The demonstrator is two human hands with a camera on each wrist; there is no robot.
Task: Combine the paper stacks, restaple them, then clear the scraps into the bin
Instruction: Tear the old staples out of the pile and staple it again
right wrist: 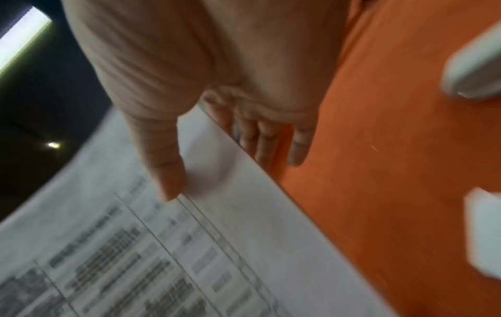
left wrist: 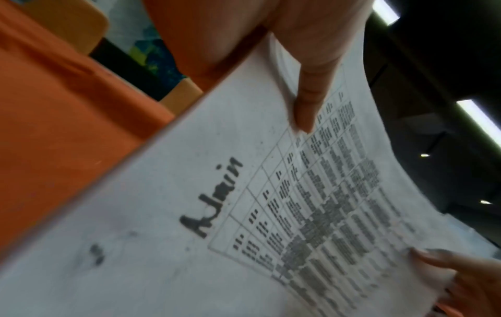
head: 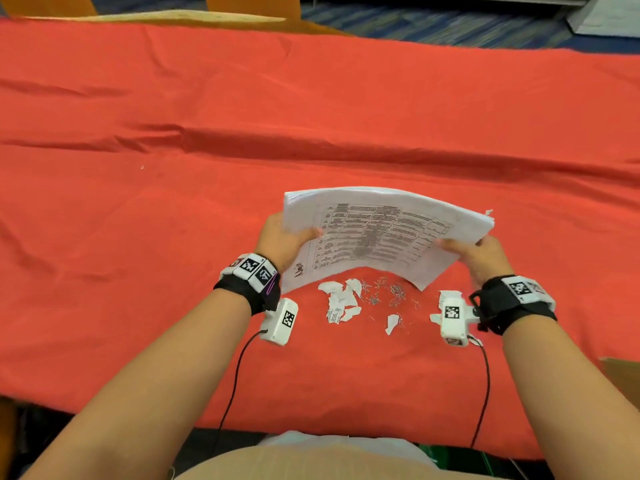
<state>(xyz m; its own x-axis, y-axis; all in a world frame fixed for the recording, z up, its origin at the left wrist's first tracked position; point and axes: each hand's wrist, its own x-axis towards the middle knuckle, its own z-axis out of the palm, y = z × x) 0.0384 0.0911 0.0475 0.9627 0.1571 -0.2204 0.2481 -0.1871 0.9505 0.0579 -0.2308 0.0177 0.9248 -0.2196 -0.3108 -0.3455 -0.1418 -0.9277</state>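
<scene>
Right now both of my hands are up off the table with the paper stack between them. My left hand grips the stack's left edge: the thumb lies flat across the printed top sheet, pointing toward the table grid, and the other fingers are hidden under the pages. My right hand grips the right edge the same way, thumb pressed on top near the margin, and the fingers curled beneath the stack, their tips showing past the paper's edge. Neither hand is slack; both are clamped on the paper, which bows upward in the middle and hangs above the red tablecloth.

On the top sheet I can read a handwritten word, "Admin", beside a printed table of many rows and columns; the small print is too blurred to read. A torn bit of paper sticks out at the stack's far right corner.

Below the stack, on the cloth between my wrists, lie the scraps: torn white paper pieces to the left, and a scatter of loose staples just beside them to the right. No container shows in any view that I can make out.
</scene>
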